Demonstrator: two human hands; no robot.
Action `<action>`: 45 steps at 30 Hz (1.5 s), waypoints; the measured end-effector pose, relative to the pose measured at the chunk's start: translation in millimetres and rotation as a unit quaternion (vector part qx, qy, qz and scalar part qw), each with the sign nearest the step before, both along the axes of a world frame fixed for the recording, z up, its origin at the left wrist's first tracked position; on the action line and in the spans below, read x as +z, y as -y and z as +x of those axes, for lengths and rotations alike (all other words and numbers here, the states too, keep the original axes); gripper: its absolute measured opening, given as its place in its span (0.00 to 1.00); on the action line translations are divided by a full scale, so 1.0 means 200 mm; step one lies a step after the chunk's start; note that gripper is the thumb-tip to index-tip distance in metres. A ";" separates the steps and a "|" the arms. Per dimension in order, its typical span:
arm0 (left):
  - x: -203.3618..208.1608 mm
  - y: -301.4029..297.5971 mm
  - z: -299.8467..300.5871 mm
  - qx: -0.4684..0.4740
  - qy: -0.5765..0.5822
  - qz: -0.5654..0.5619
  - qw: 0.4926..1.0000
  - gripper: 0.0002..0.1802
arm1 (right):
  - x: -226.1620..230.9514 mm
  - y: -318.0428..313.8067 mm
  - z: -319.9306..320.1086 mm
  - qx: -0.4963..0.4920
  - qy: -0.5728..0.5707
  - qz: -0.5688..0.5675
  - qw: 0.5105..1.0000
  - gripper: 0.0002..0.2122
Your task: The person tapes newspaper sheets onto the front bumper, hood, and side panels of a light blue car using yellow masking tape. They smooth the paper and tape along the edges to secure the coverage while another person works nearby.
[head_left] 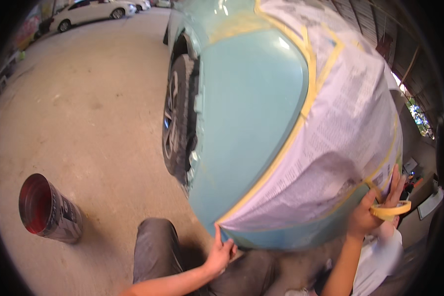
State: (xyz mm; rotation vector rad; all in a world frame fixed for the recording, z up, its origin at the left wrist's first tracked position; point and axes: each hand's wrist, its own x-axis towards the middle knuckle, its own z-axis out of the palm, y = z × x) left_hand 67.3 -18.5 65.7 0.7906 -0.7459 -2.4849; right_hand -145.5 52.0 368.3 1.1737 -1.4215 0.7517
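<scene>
In front of me is a light blue-green car body panel (246,98), partly covered by masking paper (311,163) that looks like newspaper. Yellow masking tape (273,172) runs along the paper's edge. My left hand (221,254) holds nothing. Its index finger is stretched out and touches the panel where the tape line comes to its low corner; the other fingers are curled. At the right, my right hand (367,212) is raised against the papered side and holds a roll of yellow masking tape (390,210). Part of its grip is hidden.
A metal can (59,212) with a red inside stands on the concrete floor (93,128) at the left. Beside the panel is a wheel (175,116). A white car (91,14) is parked far off. White cloth (380,256) shows beside my right forearm.
</scene>
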 end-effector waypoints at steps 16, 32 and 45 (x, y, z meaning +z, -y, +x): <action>0.04 -0.04 -0.07 -0.014 -0.084 0.272 0.958 0.08 | -0.01 -0.03 0.03 -0.069 -0.021 0.014 0.997 0.30; -0.13 0.21 -0.04 0.083 -0.064 0.216 0.971 0.08 | -0.02 -0.03 0.04 -0.103 -0.056 0.015 0.993 0.30; -0.26 0.29 -0.04 -0.005 0.006 0.089 0.996 0.12 | -0.03 -0.04 0.04 -0.098 -0.038 0.001 0.994 0.32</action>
